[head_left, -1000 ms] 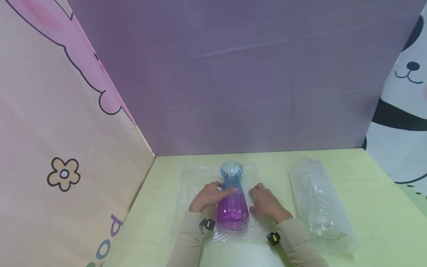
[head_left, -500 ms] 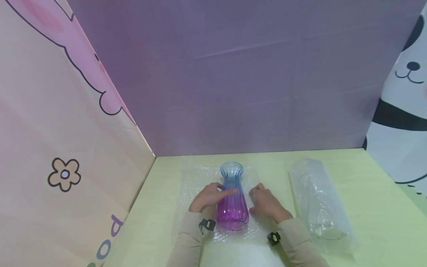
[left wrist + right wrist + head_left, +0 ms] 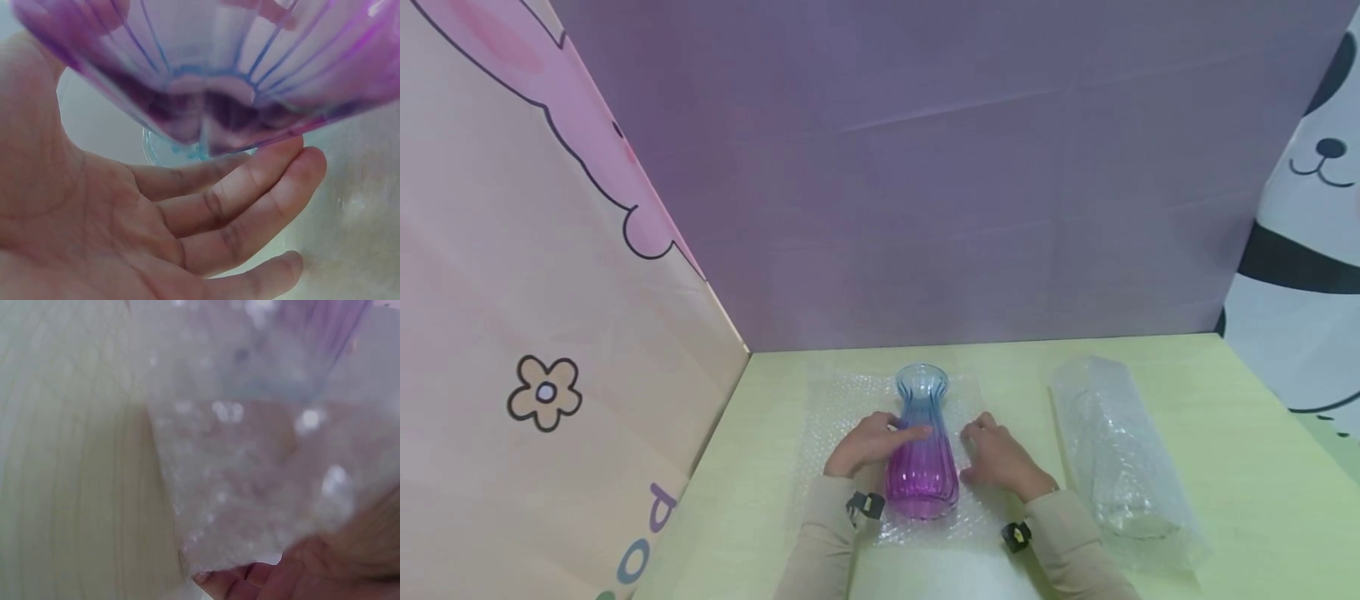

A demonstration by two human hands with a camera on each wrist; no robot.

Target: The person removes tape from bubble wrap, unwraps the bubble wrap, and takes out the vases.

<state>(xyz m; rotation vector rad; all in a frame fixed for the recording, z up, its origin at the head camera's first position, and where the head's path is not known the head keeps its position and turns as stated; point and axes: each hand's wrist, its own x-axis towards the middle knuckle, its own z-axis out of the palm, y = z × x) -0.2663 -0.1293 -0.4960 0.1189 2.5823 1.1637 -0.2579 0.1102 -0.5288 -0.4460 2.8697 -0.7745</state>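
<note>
A ribbed glass vase [image 3: 922,471], blue at the mouth and purple toward the base, lies on a sheet of bubble wrap [image 3: 827,417] with its mouth pointing away from me. My left hand [image 3: 868,442] grips it from the left, the thumb across the top; the left wrist view has the fingers [image 3: 250,206] curving beneath the purple glass [image 3: 206,106]. Right of the vase, my right hand [image 3: 1000,458] holds the edge of the sheet. In the right wrist view the bubble wrap [image 3: 237,487] partly covers that hand [image 3: 312,569], so its exact grip is blurred.
On the right of the pale table [image 3: 1240,467] lies a clear glass vessel [image 3: 1131,508] inside bubble wrap [image 3: 1093,375]. A purple-grey wall [image 3: 955,183] stands behind the table, and a printed panel [image 3: 625,350] borders its left side.
</note>
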